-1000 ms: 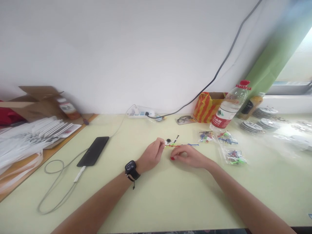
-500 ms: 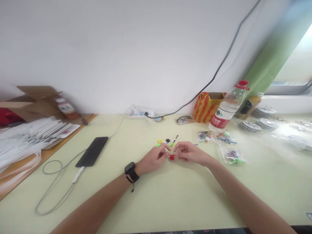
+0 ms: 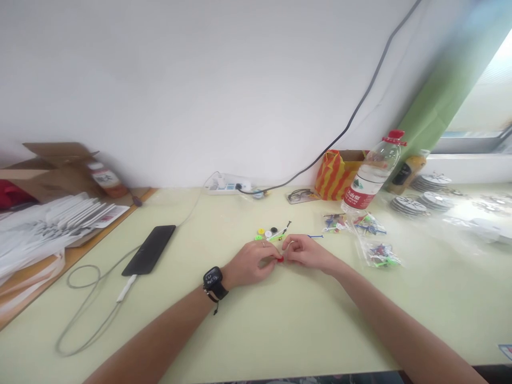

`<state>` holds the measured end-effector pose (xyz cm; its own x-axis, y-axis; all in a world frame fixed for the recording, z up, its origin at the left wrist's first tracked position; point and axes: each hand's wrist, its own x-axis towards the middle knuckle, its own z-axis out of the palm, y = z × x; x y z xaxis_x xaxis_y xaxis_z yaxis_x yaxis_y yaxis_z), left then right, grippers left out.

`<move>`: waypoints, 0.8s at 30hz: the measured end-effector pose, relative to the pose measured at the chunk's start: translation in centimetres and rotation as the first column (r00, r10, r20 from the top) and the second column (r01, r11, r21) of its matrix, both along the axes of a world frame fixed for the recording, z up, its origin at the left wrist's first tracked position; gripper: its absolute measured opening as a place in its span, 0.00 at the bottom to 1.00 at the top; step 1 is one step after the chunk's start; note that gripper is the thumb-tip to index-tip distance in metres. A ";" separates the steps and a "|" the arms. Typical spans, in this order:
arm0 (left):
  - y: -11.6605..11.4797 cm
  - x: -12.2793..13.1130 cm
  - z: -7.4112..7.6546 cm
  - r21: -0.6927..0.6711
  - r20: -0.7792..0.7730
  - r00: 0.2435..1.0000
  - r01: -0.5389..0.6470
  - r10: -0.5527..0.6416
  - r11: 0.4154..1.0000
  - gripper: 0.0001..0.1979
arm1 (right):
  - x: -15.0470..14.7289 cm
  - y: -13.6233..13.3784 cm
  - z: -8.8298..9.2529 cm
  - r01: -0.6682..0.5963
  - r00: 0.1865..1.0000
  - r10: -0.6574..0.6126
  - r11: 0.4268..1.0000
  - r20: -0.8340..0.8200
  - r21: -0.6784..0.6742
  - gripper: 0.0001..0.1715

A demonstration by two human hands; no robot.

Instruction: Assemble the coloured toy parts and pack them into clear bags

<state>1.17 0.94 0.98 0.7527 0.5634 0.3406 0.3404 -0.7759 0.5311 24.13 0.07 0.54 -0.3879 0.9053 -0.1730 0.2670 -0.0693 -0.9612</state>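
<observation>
A small round red plastic piece (image 3: pixel 280 260) shows between my hands, low over the table; its outline is partly covered by fingertips. My left hand (image 3: pixel 253 263), with a black watch on its wrist, pinches the piece at its left side. My right hand (image 3: pixel 307 253) is curled with thumb and fingers together just right of it; what its fingertips hold is hidden. Just beyond lie small coloured wheel-like pieces: yellow (image 3: pixel 261 231), black (image 3: pixel 274 230), white (image 3: pixel 268 234) and green (image 3: pixel 258 238). A blue rod-like piece (image 3: pixel 317 236) lies behind my right hand.
Clear bags of coloured plastic parts (image 3: pixel 381 254) lie at right, near a large water bottle (image 3: pixel 368 181) and a striped bag (image 3: pixel 334 176). Stacked white discs (image 3: pixel 408 206) sit farther right. A phone (image 3: pixel 150 249) with its cable lies left; a power strip (image 3: pixel 228 186) is by the wall.
My left fingers have closed over the red piece, covering more of it. My right fingers have curled in closer beside it. The view has shifted slightly.
</observation>
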 end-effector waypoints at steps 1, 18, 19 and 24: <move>0.0 0.0 0.0 0.002 -0.007 1.000 0.004 -0.004 1.000 0.11 | 0.0 0.0 0.0 -0.003 1.000 0.003 1.000 0.006 0.009 0.11; -0.3 -0.2 0.0 0.012 0.132 0.984 -0.120 0.118 0.993 0.10 | 0.8 -0.9 0.8 -0.021 0.958 -0.057 0.963 0.282 0.268 0.16; -0.1 -0.2 0.0 0.011 0.168 0.974 -0.159 0.155 0.987 0.10 | 0.8 -1.1 0.7 0.026 0.942 -0.118 0.959 0.313 0.283 0.18; 0.6 -0.4 -0.2 0.002 0.241 0.927 -0.296 0.287 0.955 0.09 | 0.3 -3.8 0.0 0.213 0.866 -0.347 0.908 0.361 0.361 0.31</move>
<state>0.79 1.58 0.81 0.4531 0.7293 0.5127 0.4233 -0.6822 0.5963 24.45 -3.77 0.50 -0.0646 0.9972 0.0383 0.6519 0.0712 -0.7549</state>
